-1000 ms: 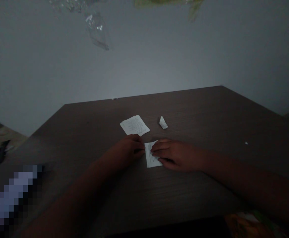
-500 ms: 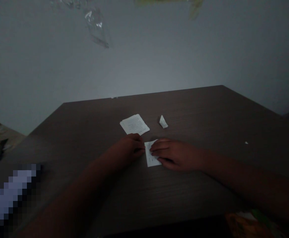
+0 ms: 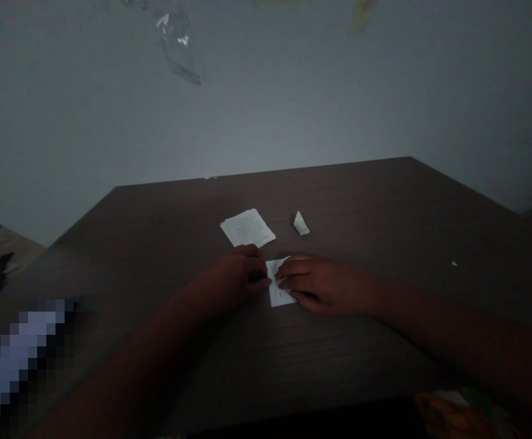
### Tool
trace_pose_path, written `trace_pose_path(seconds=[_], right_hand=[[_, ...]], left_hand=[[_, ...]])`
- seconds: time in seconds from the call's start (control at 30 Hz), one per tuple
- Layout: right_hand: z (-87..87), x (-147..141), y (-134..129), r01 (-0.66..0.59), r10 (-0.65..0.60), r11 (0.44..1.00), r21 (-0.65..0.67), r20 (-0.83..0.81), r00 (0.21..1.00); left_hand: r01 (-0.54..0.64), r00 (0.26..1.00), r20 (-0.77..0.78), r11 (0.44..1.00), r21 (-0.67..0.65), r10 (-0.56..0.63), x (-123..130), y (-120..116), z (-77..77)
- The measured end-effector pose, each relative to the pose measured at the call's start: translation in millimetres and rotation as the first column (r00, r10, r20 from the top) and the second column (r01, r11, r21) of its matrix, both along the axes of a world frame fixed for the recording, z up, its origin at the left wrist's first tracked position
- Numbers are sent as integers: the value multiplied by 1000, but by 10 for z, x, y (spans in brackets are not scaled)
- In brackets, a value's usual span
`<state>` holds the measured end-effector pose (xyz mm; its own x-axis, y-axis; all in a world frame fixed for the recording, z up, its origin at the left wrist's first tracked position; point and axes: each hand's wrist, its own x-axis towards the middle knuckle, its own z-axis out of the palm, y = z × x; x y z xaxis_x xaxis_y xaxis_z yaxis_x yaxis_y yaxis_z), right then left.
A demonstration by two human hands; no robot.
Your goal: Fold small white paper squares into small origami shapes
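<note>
A small white square of printed paper (image 3: 282,297) lies flat on the dark wooden table. My right hand (image 3: 323,283) rests on its right part with the fingers stretched out, covering that side. At the paper's left edge is my left hand (image 3: 241,271), its fingers bent and the thumb apart from the index finger. The thumb tip touches the sheet. Just beyond my left hand sits a stack of similar printed paper squares (image 3: 250,228). To the right of the stack stands a small folded paper piece (image 3: 300,224).
The table (image 3: 375,207) reaches back to a pale wall (image 3: 266,97). A clear plastic packet (image 3: 178,52) hangs there. One tiny white scrap (image 3: 454,263) lies at the right. A pixelated, pale long object (image 3: 23,347) is at the lower left.
My left thumb has moved slightly away from the index finger, onto the paper's left edge. My right hand, the stack and the folded piece stay in place.
</note>
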<state>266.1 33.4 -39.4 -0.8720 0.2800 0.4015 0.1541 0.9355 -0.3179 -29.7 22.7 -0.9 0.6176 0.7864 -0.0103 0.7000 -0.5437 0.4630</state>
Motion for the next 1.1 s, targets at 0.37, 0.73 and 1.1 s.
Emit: trace_pose_path(seconds=[0.37,0.73,1.1], right_hand=[[18,-1,-16,-7,7,999,31,4,1000],[42,32,-13,-20,20,1000,15,-18,1000],[52,79,19,-73,70,995,-64,-45,997]], left_hand=[[-39,999,-15,999,7,39,43,-43,-29],[-30,999,-12,999,28,31,26,-38,-62],[-1,1000,-24,1000,31,2,36,-40,-32]])
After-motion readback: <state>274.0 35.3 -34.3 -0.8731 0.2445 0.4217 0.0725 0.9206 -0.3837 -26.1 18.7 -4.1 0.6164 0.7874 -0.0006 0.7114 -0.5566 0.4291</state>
